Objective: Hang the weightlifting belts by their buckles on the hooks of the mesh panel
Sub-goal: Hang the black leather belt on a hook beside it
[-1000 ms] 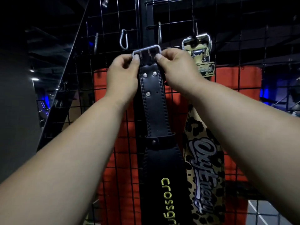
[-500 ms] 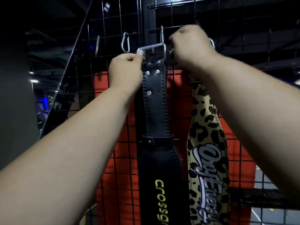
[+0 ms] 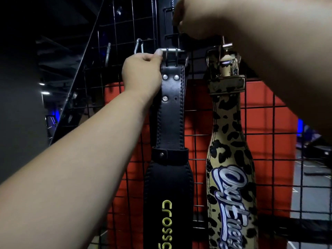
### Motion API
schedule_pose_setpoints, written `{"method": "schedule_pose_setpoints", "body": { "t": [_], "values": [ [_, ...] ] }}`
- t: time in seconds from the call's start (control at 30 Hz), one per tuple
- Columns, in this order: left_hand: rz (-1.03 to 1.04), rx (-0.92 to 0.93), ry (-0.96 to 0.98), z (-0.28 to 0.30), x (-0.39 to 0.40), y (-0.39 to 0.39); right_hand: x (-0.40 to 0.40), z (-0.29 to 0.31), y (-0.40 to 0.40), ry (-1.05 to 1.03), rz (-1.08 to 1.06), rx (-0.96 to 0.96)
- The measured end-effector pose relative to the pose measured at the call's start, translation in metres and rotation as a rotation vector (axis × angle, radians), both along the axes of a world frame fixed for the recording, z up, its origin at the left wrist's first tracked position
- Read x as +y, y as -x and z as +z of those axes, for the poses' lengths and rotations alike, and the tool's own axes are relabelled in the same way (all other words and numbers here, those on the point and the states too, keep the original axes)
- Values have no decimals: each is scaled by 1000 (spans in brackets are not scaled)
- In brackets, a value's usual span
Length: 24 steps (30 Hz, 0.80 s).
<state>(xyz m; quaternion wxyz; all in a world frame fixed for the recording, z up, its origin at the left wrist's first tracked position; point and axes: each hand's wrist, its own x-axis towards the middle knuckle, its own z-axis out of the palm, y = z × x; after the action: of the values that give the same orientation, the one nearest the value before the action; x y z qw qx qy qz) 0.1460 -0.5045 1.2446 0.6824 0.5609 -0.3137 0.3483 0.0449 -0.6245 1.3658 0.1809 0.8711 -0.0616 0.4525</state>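
Fingers of the left hand (image 3: 142,71) pinch the black belt's buckle (image 3: 170,55); right hand (image 3: 199,17) fingers' closure cannot be told.

The left hand (image 3: 142,72) pinches the silver buckle (image 3: 171,55) of the black belt (image 3: 169,141) against the mesh panel (image 3: 197,123). At one o'clock, the right hand (image 3: 199,17) reaches above the buckle. The leopard-print belt (image 3: 230,141) hangs at three o'clock, just beside the black one.

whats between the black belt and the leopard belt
In the head view, nothing hangs between the black belt and the leopard belt: only bare mesh panel, red behind it.
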Motion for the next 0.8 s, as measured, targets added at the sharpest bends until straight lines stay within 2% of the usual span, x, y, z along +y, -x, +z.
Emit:
{"method": "schedule_pose_setpoints", "body": {
  "t": [0.13, 0.27, 0.43, 0.57, 0.7, 0.8],
  "values": [
    [9, -52, -11, 3, 2, 1, 0, -1, 4, -73, 66, 78],
    [-24, -48, -1, 4, 1, -2, 0, 4, 14, -31, 28, 155],
    [-47, -48, 34, 8, 1, -6, -6, 10, 16, -159, 92, 226],
    [5, -73, 21, 14, 2, -4, -9, 15, 9, -262, 146, 235],
    [39, -52, 17, 17, 2, -2, -13, 15, 4, -218, 148, 199],
    [56, -39, 22, 17, 2, -1, -14, 16, 11, -284, 208, 221]
  ]
}}
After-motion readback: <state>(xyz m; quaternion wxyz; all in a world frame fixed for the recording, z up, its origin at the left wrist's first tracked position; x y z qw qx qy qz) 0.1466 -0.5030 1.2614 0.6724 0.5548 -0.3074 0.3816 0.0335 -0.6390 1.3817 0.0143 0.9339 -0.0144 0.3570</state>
